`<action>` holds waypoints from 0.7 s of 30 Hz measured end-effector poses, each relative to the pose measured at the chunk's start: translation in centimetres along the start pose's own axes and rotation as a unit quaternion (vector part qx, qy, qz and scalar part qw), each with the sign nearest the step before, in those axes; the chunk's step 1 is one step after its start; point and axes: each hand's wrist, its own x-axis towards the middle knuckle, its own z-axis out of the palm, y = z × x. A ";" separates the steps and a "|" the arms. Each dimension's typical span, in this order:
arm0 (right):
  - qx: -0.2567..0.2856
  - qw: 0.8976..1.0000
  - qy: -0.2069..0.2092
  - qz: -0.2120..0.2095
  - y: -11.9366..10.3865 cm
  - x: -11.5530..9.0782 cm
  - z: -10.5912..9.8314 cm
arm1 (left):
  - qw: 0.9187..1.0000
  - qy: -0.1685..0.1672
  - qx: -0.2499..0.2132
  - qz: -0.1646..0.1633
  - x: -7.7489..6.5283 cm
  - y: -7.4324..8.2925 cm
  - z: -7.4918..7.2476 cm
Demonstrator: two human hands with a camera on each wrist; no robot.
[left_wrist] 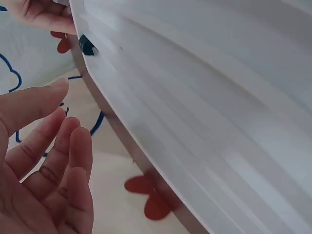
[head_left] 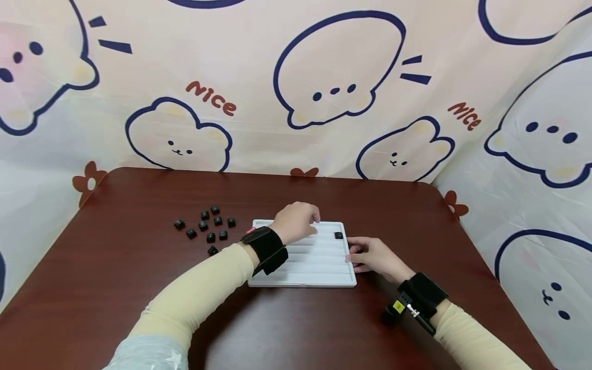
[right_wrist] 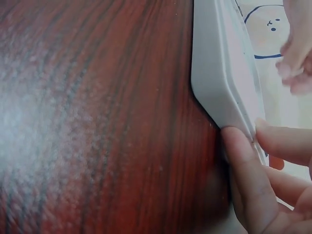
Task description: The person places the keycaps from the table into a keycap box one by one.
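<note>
Above the tray (head_left: 300,282), left hand (head_left: 296,223) is hovering empty, fingers (left_wrist: 80,148) parted; right hand (head_left: 378,258) is pinching its probably stiff, easily held rim.

Tray (head_left: 319,259) partly behind left wristband (head_left: 266,247)

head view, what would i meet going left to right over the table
Scattered small black cubes → left wrist's black strap → left hand → lone black cube in the white tray → right hand → right wrist's black strap
</note>
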 end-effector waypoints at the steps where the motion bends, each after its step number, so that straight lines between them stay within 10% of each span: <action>1: -0.003 1.000 0.001 0.000 0.0 0.0 0.0 | 1.000 0.002 -0.004 0.002 -0.4 -0.3 -0.2; 21: -0.021 1.000 0.001 0.006 0.0 0.1 0.0 | 0.998 0.053 -0.038 -0.010 -9.4 -8.9 -6.0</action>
